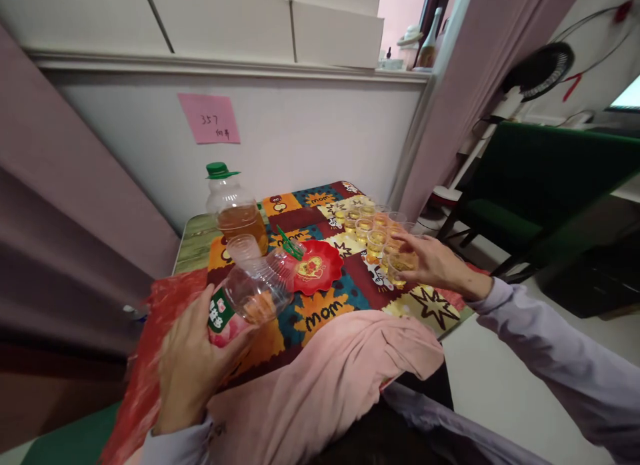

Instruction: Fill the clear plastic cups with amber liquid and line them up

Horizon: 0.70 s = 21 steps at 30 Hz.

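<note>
Wrapping round a clear labelled bottle [255, 288], the left hand [193, 355] pinches it between thumb and fingers; bottle tilted, neck end pointing away and to the right of that grip. Red plastic sheeting [160, 295] left of and behind the same hand. Jug with green cap [240, 218], amber liquid inside, upright beyond the left grip. Red scalloped plate [325, 272] next, right of the left grip, just past the bottle's neck end. Pink cloth [320, 358] nearer the body, between the two hands. Small cups [364, 225] of yellow liquid in close rows, beyond and left of the right grip. Right hand [437, 265] has thumb and fingers spread about the nearest cup [400, 262]; cannot tell whether they press on it.
</note>
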Motion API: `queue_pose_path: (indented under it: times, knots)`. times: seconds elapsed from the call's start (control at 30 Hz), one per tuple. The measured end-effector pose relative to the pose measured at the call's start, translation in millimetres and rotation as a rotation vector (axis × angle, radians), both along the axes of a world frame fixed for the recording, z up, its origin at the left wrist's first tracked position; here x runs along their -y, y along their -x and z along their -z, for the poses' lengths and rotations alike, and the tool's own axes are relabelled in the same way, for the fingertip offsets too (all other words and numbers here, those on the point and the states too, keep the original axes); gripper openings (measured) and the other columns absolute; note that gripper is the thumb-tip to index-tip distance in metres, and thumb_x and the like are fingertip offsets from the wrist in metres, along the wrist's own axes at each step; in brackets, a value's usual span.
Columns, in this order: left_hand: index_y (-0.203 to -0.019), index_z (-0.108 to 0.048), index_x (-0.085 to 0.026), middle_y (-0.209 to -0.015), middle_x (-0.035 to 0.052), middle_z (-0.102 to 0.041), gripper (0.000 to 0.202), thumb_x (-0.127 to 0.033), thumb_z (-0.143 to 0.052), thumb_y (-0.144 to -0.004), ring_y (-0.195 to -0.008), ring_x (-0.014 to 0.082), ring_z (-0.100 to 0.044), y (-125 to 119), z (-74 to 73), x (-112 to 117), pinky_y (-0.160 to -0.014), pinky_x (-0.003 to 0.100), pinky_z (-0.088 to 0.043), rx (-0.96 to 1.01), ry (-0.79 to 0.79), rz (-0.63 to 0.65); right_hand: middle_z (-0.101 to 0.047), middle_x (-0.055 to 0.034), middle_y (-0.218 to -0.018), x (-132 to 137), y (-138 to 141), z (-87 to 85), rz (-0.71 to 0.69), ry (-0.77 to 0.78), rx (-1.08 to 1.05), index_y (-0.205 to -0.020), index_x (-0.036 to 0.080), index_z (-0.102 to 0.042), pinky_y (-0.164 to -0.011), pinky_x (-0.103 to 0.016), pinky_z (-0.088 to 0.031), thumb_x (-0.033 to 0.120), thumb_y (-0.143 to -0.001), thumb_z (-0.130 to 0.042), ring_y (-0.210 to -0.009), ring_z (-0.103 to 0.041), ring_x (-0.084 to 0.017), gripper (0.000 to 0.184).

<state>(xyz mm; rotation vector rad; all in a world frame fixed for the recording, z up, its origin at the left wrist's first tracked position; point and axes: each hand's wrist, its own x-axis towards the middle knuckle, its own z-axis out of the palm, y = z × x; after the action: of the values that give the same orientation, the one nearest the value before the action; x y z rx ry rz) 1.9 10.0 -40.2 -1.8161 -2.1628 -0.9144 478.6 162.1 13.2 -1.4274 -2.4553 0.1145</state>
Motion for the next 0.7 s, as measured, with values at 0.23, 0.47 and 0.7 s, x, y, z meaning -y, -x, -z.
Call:
queue_pose_path:
  times: [0.23, 0.47, 0.7]
  knots:
    - [-0.163, -0.049, -0.022, -0.154, 0.0216, -0.065, 0.097, -0.079, -0.063, -0.086, -0.138, 0.0487, -0.063, 1, -0.8, -1, -0.113, 0.062, -0.051, -0.008, 0.001, 0.015, -0.077, -0.0211, -0.133, 15, -29, 41.5, 0.069, -0.096, 0.027, -0.161, 0.024, -0.048, -0.122, -0.075, -0.027, 0.05, -0.088, -0.074, -0.125, -0.073, -0.041, 0.082]
    - [-0.162, -0.05, -0.02, -0.153, 0.0223, -0.064, 0.094, -0.076, -0.065, -0.088, -0.139, 0.0496, -0.062, 0, -2.7, 1, -0.114, 0.065, -0.05, -0.001, 0.004, 0.013, -0.067, -0.0255, -0.151, 10, -33, 62.0, 0.087, -0.099, 0.049, -0.159, 0.02, -0.048, -0.123, -0.079, -0.025, 0.052, -0.087, -0.073, -0.136, -0.066, -0.044, 0.082]
    - [-0.161, -0.049, -0.02, -0.153, 0.0226, -0.064, 0.091, -0.071, -0.064, -0.088, -0.138, 0.0495, -0.062, 4, -1.9, 3, -0.112, 0.065, -0.051, 0.03, 0.02, -0.013, -0.068, -0.0259, -0.149, 8, -36, 69.9, 0.116, -0.097, 0.068, -0.158, 0.019, -0.047, -0.121, -0.08, -0.024, 0.053, -0.088, -0.07, -0.138, -0.065, -0.044, 0.082]
